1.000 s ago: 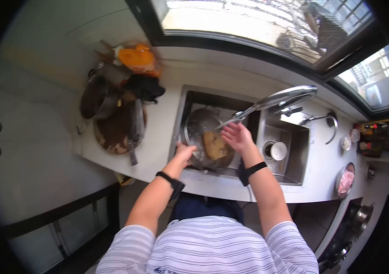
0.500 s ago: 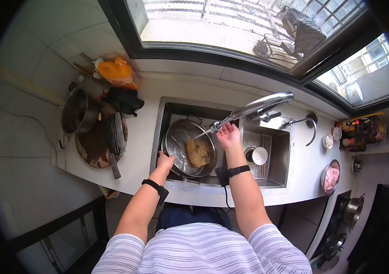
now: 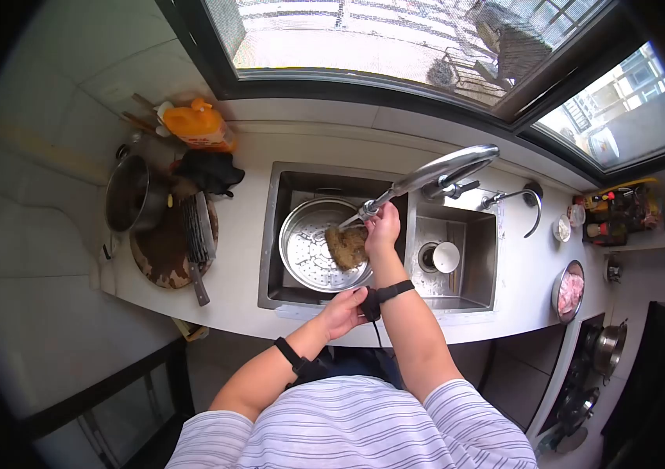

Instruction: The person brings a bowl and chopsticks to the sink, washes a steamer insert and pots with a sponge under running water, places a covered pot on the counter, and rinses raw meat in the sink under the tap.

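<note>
A perforated steel steamer pan sits in the left basin of the sink. My right hand is closed around the edge of a brown, fibrous loofah-like pad, over the right part of the pan and just under the faucet spout. My left hand is at the sink's front edge. Its thumb and fingers close on the small black box strapped to my right wrist, from which a cable hangs.
The right basin holds a white round cup-like thing beside the drain. At left lie a cleaver on a round board, a pot and an orange jug. A bowl of raw meat stands at right.
My left hand has left the pan's rim and moved right to the wrist box. My right hand has turned and closed on the brown pad, which now looks darker and tilted.
</note>
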A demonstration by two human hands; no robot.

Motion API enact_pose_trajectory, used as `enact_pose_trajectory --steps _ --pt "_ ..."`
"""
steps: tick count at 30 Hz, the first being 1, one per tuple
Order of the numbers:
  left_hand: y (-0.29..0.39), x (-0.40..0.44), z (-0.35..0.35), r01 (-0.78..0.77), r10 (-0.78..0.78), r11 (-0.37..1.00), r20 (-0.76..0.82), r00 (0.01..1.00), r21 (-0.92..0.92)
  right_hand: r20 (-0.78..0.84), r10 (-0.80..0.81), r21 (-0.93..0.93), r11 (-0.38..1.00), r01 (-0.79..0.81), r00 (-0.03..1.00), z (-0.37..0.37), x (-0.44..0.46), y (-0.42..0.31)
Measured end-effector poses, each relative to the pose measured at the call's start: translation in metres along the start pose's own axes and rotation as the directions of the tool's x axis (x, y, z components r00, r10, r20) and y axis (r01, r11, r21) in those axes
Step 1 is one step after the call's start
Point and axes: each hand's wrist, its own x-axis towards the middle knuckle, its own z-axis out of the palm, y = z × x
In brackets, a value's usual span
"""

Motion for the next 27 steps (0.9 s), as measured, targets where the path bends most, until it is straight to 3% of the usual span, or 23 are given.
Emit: enact_pose_trajectory --steps 1,2,3,5,6,8,9,11,12,14,15,16,17,18,20,21,22,23,25,26,27 --pt "-0.001 -0.001 0.005 0.001 -0.001 1.000 0.008 1.000 -0.002 0.084 -0.209 -0.244 0.944 0.224 0.974 -0.004 0.003 0.004" --pt "-0.002 -0.002 0.010 0.047 -0.042 0.996 -0.079 0.996 0.069 0.171 -0.382 -0.462 0.783 0.416 0.908 -0.008 0.006 0.008" --pt "-0.002 -0.004 0.015 0.099 -0.075 0.985 -0.169 0.983 0.139 0.405 -0.633 -0.668 0.288 0.687 0.660 -0.015 0.006 0.012" --pt "-0.008 -0.002 0.021 0.113 -0.096 0.991 -0.201 0.975 0.074 0.624 -0.484 -0.672 0.069 0.738 0.613 -0.015 -0.016 0.011" --pt "-0.012 0.000 0.020 0.106 -0.103 0.994 -0.177 0.979 0.007 0.623 -0.489 -0.670 0.069 0.739 0.610 -0.015 -0.022 0.006" --pt "-0.022 0.001 0.017 0.102 -0.116 0.990 -0.144 0.983 -0.100 0.862 -0.053 -0.502 -0.236 0.832 0.505 -0.012 -0.033 -0.004" --pt "-0.019 0.002 0.019 0.097 -0.110 0.991 -0.136 0.985 -0.095 0.865 -0.057 -0.496 -0.244 0.833 0.499 -0.012 -0.032 -0.005" --pt "-0.019 -0.001 0.022 0.095 -0.102 0.994 -0.129 0.986 -0.055 0.935 -0.015 -0.337 -0.350 0.874 0.355 -0.012 -0.033 -0.002" --pt "-0.016 0.000 0.023 0.093 -0.091 0.996 -0.125 0.988 0.008 0.934 -0.062 -0.349 -0.351 0.869 0.351 -0.009 -0.036 -0.006" --pt "-0.001 0.013 0.007 0.078 0.072 0.915 -0.350 0.934 0.397 0.865 -0.231 -0.500 -0.313 0.807 0.446 -0.011 -0.037 -0.008" --pt "0.023 0.019 -0.013 -0.026 0.187 0.886 -0.303 0.934 0.463 0.804 -0.338 -0.583 -0.288 0.760 0.489 -0.017 -0.036 -0.003" --pt "0.052 0.025 -0.012 -0.148 0.392 0.871 -0.483 0.783 0.468 0.821 -0.304 -0.566 -0.313 0.763 0.484 -0.014 -0.040 -0.009" --pt "0.082 0.039 -0.051 -0.453 0.471 0.881 -0.329 0.818 0.135 0.835 -0.268 -0.549 -0.329 0.768 0.482 -0.009 -0.052 -0.018" --pt "0.117 0.027 -0.040 -0.575 0.546 0.810 -0.499 0.673 0.111 0.844 -0.199 -0.536 -0.271 0.799 0.499 -0.007 -0.065 -0.020" --pt "0.166 0.012 -0.038 -0.697 0.686 0.682 -0.523 0.507 0.219 0.857 -0.079 -0.516 -0.154 0.843 0.510 0.001 -0.088 -0.012" --pt "0.184 0.007 -0.040 -0.708 0.702 0.665 -0.520 0.486 0.237 0.856 0.045 -0.510 -0.093 0.855 0.515 0.005 -0.096 -0.009" --pt "0.204 0.002 -0.040 -0.744 0.710 0.630 -0.555 0.435 0.223 0.843 0.123 -0.536 0.127 0.835 0.523 0.018 -0.110 -0.006" --pt "0.209 0.003 -0.038 -0.769 0.698 0.609 -0.592 0.403 0.194 0.822 0.211 -0.570 0.324 0.755 0.529 0.022 -0.127 -0.003" --pt "0.216 0.001 -0.042 -0.790 0.682 0.598 -0.602 0.415 0.134 0.757 0.376 -0.567 0.784 0.254 0.534 0.025 -0.144 0.005" --pt "0.217 0.000 -0.043 -0.823 0.639 0.567 -0.648 0.415 0.033 0.710 0.544 -0.586 0.809 -0.052 0.447 0.016 -0.143 0.018" --pt "0.218 -0.001 -0.042 -0.849 0.592 0.524 -0.688 0.420 -0.067 0.673 0.673 -0.579 0.737 -0.348 0.307 0.007 -0.142 0.030"
